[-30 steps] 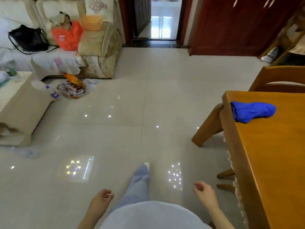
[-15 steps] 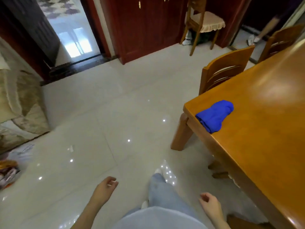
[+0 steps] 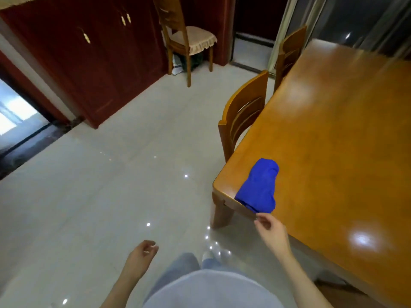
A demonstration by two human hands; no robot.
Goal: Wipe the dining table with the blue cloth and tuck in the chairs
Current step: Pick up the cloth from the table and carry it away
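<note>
The blue cloth [image 3: 259, 186] lies bunched on the near left corner of the wooden dining table [image 3: 338, 152], one end hanging slightly over the edge. My right hand [image 3: 270, 230] is raised just below the cloth, fingers loosely curled and apart, not touching it. My left hand [image 3: 142, 255] hangs over the floor, empty with fingers half curled. A wooden chair [image 3: 243, 112] stands at the table's left side, its back close to the edge. A second chair [image 3: 289, 50] is farther along the same side.
A third chair with a beige seat cover [image 3: 189, 38] stands apart against the dark red cabinets [image 3: 93, 63]. Glossy pale floor tiles [image 3: 111, 174] spread to the left. A doorway [image 3: 13, 116] opens at the far left. My legs show at the bottom.
The view has swung right and closer to the table. My right hand has risen from my side up to just beneath the cloth. The cloth has not moved.
</note>
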